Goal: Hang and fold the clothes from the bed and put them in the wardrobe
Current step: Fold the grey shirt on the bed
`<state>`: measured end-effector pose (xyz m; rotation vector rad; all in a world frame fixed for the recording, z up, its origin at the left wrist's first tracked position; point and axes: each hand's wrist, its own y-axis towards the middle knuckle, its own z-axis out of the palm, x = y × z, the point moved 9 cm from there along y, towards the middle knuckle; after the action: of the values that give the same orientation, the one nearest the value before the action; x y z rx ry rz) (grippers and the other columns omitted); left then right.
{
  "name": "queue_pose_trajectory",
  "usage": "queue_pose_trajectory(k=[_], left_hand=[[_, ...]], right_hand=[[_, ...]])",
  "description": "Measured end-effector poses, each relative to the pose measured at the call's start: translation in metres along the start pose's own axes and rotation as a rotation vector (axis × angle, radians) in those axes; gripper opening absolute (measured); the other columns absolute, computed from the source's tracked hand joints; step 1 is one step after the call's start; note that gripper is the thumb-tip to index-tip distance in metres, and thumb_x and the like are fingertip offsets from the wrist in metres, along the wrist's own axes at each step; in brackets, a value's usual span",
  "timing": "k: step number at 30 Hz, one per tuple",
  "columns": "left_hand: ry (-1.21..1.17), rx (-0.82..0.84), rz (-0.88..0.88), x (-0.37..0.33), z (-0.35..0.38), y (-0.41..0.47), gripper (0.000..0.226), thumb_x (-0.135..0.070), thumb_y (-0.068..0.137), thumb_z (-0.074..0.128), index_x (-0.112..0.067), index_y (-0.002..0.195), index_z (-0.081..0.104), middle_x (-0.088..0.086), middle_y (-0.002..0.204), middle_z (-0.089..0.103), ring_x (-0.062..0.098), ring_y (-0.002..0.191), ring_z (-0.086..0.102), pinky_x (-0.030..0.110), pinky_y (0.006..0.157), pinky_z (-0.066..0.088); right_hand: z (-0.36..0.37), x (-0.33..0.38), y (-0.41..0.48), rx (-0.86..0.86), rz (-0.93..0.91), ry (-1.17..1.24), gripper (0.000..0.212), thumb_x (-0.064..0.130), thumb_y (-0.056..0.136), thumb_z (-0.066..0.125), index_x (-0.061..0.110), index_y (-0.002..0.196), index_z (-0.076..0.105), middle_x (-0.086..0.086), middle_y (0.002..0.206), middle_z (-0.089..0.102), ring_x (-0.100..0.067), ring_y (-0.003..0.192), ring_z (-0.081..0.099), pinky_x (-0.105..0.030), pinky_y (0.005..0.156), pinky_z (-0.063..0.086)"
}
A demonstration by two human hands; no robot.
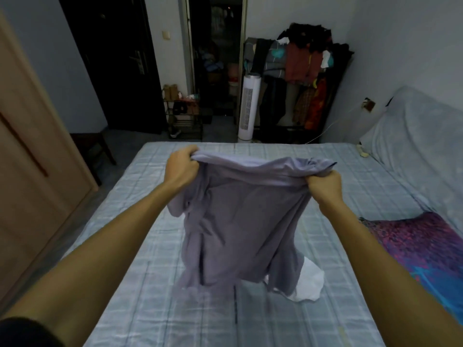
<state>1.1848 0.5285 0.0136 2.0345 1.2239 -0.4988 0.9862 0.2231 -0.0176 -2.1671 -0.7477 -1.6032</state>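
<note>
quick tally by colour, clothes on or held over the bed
lavender: 1, the shirt, gripped at its top edge by the left hand and the right hand
white: 1, the white garment lying on the bed, partly behind the shirt
total: 2

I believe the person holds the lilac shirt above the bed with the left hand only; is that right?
Not quite: in the head view the left hand and the right hand both grip the lilac shirt above the bed.
</note>
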Motion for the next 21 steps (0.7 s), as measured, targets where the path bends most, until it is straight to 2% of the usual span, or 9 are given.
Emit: queue_pose_trajectory(k=[4,8,10,12,15,17,19,21], left_hand=[[0.054,-0.093,0.139,-0.035,-0.035,0.003,0.031,-0.009,0.070,0.043,-0.012,0.090,0.066,0.010,0.083,0.068,0.026,0.073,0.058,0.031,0.058,0.041],[0.110,-0.021,0.182,-0.030,-0.043,-0.040,0.031,-0.014,0.066,0.043,-0.015,0.086,0.065,0.007,0.079,0.068,0.027,0.073,0.059,0.033,0.060,0.043],[0.152,0.125,0.174,-0.014,-0.027,-0.076,0.031,-0.018,0.060,0.040,-0.016,0.080,0.064,0.006,0.075,0.065,0.029,0.073,0.059,0.032,0.059,0.040],[0.222,0.289,0.152,0.009,-0.004,-0.120,0.035,-0.021,0.057,0.040,-0.018,0.081,0.066,0.010,0.079,0.068,0.032,0.079,0.062,0.035,0.064,0.045],[0.320,0.582,0.050,0.057,0.047,-0.208,0.045,-0.026,0.063,0.041,-0.014,0.094,0.069,0.016,0.095,0.071,0.034,0.089,0.063,0.035,0.071,0.046],[0.353,0.753,-0.034,0.087,0.081,-0.278,0.035,-0.031,0.076,0.047,-0.012,0.097,0.068,0.016,0.099,0.069,0.033,0.093,0.063,0.031,0.070,0.041],[0.394,0.906,-0.091,0.112,0.111,-0.347,0.027,-0.028,0.090,0.053,-0.010,0.105,0.066,0.015,0.103,0.068,0.031,0.097,0.062,0.030,0.072,0.041],[0.440,1.083,-0.158,0.131,0.136,-0.412,0.028,-0.027,0.093,0.052,-0.008,0.109,0.064,0.015,0.107,0.066,0.031,0.099,0.061,0.032,0.076,0.043]], right_hand=[[-0.010,0.031,0.003,-0.082,-0.041,0.079,0.006,0.017,0.093,0.051,0.012,0.091,0.054,-0.001,0.074,0.055,-0.014,0.064,0.052,-0.027,0.055,0.041],[-0.023,0.013,-0.033,-0.077,-0.039,0.122,0.005,0.015,0.095,0.048,0.015,0.090,0.052,0.002,0.071,0.052,-0.012,0.062,0.049,-0.023,0.054,0.038],[-0.027,-0.020,-0.056,-0.048,-0.018,0.091,0.008,0.011,0.094,0.048,0.013,0.096,0.055,-0.006,0.080,0.060,-0.018,0.069,0.051,-0.019,0.050,0.038],[-0.030,-0.065,-0.081,-0.017,0.041,0.056,0.020,0.005,0.094,0.047,0.004,0.110,0.059,-0.018,0.096,0.062,-0.024,0.082,0.057,-0.017,0.050,0.039],[-0.034,-0.144,-0.130,0.021,0.189,0.038,0.030,0.009,0.095,0.049,0.003,0.123,0.054,-0.009,0.103,0.058,-0.024,0.092,0.058,-0.027,0.070,0.042],[-0.036,-0.207,-0.169,0.051,0.325,0.016,0.029,0.020,0.092,0.056,0.006,0.117,0.059,-0.010,0.103,0.061,-0.024,0.088,0.058,-0.033,0.070,0.043],[-0.039,-0.262,-0.213,0.110,0.481,-0.051,0.022,0.026,0.088,0.061,0.004,0.093,0.062,-0.015,0.091,0.062,-0.027,0.076,0.056,-0.035,0.064,0.042],[-0.040,-0.304,-0.249,0.170,0.598,-0.103,0.024,0.024,0.084,0.066,0.005,0.071,0.058,-0.016,0.077,0.060,-0.029,0.069,0.054,-0.043,0.064,0.044]])
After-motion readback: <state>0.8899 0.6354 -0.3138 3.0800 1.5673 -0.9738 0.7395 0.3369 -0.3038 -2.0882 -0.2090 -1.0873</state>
